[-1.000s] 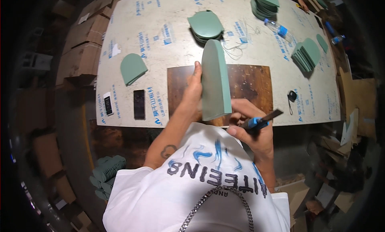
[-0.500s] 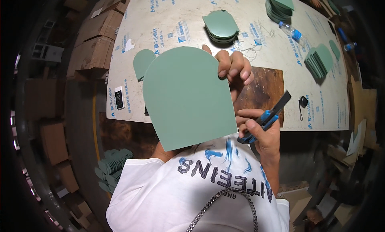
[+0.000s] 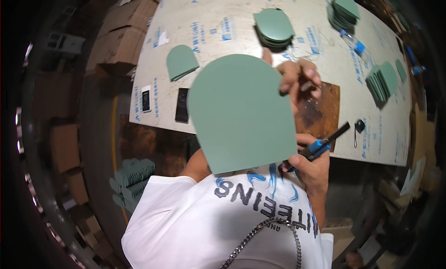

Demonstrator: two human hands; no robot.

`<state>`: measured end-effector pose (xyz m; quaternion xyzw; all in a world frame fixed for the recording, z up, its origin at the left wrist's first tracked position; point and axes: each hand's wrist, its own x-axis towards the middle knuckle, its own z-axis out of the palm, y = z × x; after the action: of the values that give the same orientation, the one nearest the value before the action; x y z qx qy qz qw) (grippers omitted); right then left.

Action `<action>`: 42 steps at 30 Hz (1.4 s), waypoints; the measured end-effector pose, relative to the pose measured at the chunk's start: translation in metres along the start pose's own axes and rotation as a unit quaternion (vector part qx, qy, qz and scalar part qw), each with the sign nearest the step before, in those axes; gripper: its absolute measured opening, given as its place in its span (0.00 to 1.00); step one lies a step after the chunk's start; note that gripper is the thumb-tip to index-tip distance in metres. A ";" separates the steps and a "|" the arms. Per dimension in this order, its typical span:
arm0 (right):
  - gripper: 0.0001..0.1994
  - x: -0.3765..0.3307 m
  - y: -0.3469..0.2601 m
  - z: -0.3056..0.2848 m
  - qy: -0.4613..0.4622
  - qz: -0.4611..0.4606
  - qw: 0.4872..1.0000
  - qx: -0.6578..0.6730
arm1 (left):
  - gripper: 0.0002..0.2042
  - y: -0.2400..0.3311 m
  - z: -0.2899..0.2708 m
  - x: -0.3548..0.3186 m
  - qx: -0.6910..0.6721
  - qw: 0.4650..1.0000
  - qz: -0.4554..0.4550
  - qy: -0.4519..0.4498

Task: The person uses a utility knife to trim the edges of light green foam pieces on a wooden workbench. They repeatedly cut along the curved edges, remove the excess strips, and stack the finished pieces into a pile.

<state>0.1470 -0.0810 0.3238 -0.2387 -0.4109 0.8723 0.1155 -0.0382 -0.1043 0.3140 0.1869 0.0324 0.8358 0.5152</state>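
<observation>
Worktable [image 3: 209,9], pale, blue-printed, spanning the frame from upper left to right; its front edge runs behind the work at centre.

White shirt [image 3: 186,227], lower centre, worn by the person, beneath the panel's straight end.

Green panel [image 3: 244,113], one, arched, at the centre of the frame, raised in front of the worktable. Broad face to the viewer; rounded end toward the top, straight end toward the bottom. Long axis near upright, top leaning slightly left. Straight edge climbs to the right. Pale tabletop shows between its arch and the stack above; its right edge is flanked by both hands.

Cardboard boxes [image 3: 121,41], upper left.

Brown board [image 3: 320,113], right of the panel, partly covered.

Left hand [image 3: 299,78], reaching round behind, pinching the panel's upper right edge, a fingertip on the face; remainder of the grip hidden.

Right hand [image 3: 312,169], fingers wrapped on a knife, beside the panel's lower right corner; contact with it cannot be told.

Stack of green panels [image 3: 274,27], upper centre.

Knife [image 3: 318,148], blue and black, blade toward upper right.

Dark phone [image 3: 182,105], left of the panel.
</observation>
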 end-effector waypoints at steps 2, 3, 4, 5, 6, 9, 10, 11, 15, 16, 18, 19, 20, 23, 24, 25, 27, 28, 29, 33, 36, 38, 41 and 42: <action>0.23 -0.003 0.003 -0.008 0.021 -0.009 1.000 -0.002 | 0.32 -0.022 -0.033 0.013 -0.061 0.993 -0.003 -0.101; 0.24 -0.004 0.004 -0.010 0.017 -0.016 1.000 0.001 | 0.32 -0.020 -0.032 0.013 -0.032 0.995 -0.011 -0.094; 0.24 -0.004 0.006 -0.010 0.007 -0.022 1.000 0.005 | 0.32 -0.015 -0.024 0.011 -0.004 0.996 -0.014 -0.091; 0.25 -0.002 0.009 -0.009 -0.014 -0.029 0.999 0.022 | 0.33 -0.007 -0.016 0.009 0.022 0.996 -0.015 -0.086; 0.26 -0.003 0.012 -0.014 -0.008 -0.037 0.999 0.016 | 0.33 -0.008 -0.018 0.009 0.027 0.996 -0.017 -0.087; 0.25 -0.001 0.016 -0.021 -0.019 -0.047 0.999 0.011 | 0.34 -0.004 -0.022 0.009 0.051 0.995 -0.016 -0.086; 0.25 -0.001 0.016 -0.021 -0.022 -0.051 0.998 0.007 | 0.34 -0.003 -0.021 0.008 0.056 0.994 -0.017 -0.087; 0.25 -0.001 0.016 -0.022 -0.025 -0.055 0.998 0.003 | 0.34 -0.002 -0.021 0.006 0.062 0.994 -0.020 -0.085; 0.25 0.000 0.017 -0.024 -0.029 -0.049 0.998 0.003 | 0.35 0.001 -0.018 0.001 0.086 0.992 -0.029 -0.084; 0.25 -0.001 0.017 -0.023 -0.030 -0.047 0.998 0.000 | 0.36 0.001 -0.019 0.002 0.091 0.992 -0.032 -0.083; 0.25 0.000 0.017 -0.022 -0.030 -0.047 0.998 -0.001 | 0.36 0.001 -0.016 0.002 0.100 0.991 -0.037 -0.085; 0.25 0.000 0.017 -0.022 -0.030 -0.048 0.998 0.000 | 0.37 0.001 -0.016 0.002 0.104 0.990 -0.043 -0.080; 0.25 -0.001 0.018 -0.022 -0.029 -0.050 0.998 0.002 | 0.37 0.002 -0.014 0.001 0.106 0.990 -0.045 -0.080; 0.24 -0.001 0.018 -0.022 -0.021 -0.050 0.999 -0.002 | 0.38 -0.002 -0.010 0.005 0.108 0.989 -0.052 -0.083; 0.24 -0.001 0.018 -0.023 -0.020 -0.045 0.999 -0.004 | 0.39 -0.002 -0.007 0.006 0.108 0.989 -0.056 -0.084; 0.24 -0.001 0.018 -0.023 -0.019 -0.040 0.999 -0.006 | 0.39 -0.003 -0.012 0.008 0.103 0.989 -0.059 -0.087; 0.23 -0.002 0.019 -0.024 -0.010 -0.033 0.999 -0.011 | 0.40 -0.009 -0.012 0.009 0.099 0.989 -0.064 -0.093; 0.23 -0.001 0.019 -0.022 -0.011 -0.028 0.999 -0.010 | 0.40 -0.008 -0.009 0.007 0.106 0.988 -0.065 -0.092; 0.22 -0.001 0.019 -0.020 -0.013 -0.024 1.000 -0.008 | 0.41 -0.005 -0.012 0.006 0.108 0.988 -0.062 -0.091; 0.23 -0.002 0.022 -0.025 -0.002 -0.024 1.000 -0.018 | 0.42 -0.009 -0.017 0.005 0.101 0.988 -0.069 -0.096; 0.23 -0.001 0.022 -0.025 -0.014 -0.015 1.000 -0.009 | 0.43 -0.011 -0.018 0.003 0.110 0.987 -0.072 -0.097; 0.23 -0.001 0.021 -0.024 -0.018 -0.010 1.000 -0.007 | 0.44 -0.011 -0.017 0.003 0.112 0.986 -0.073 -0.099; 0.23 -0.002 0.023 -0.025 -0.007 -0.018 1.000 -0.011 | 0.45 -0.013 -0.018 0.006 0.118 0.985 -0.076 -0.102; 0.22 -0.002 0.023 -0.026 -0.015 -0.018 1.000 -0.002 | 0.46 -0.013 -0.018 0.007 0.120 0.984 -0.077 -0.103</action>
<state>0.1616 -0.0791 0.2924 -0.2183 -0.4189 0.8726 0.1244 -0.0358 -0.0898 0.2962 0.3295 0.0933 0.7600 0.5524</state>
